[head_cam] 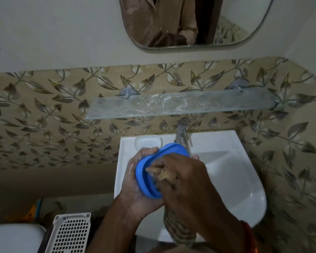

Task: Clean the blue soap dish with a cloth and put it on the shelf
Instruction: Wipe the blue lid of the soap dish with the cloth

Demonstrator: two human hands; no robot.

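Right hand point(185, 177) nearest me, fingers curled on cloth point(165, 173) pressed inside blue soap dish point(150, 170); left hand point(135, 181) cups dish from beneath, over sink point(235, 170).

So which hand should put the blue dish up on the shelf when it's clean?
Probably the left hand. It already grips the dish from underneath, while the right hand is busy holding the cloth inside it. The shelf sits just above.
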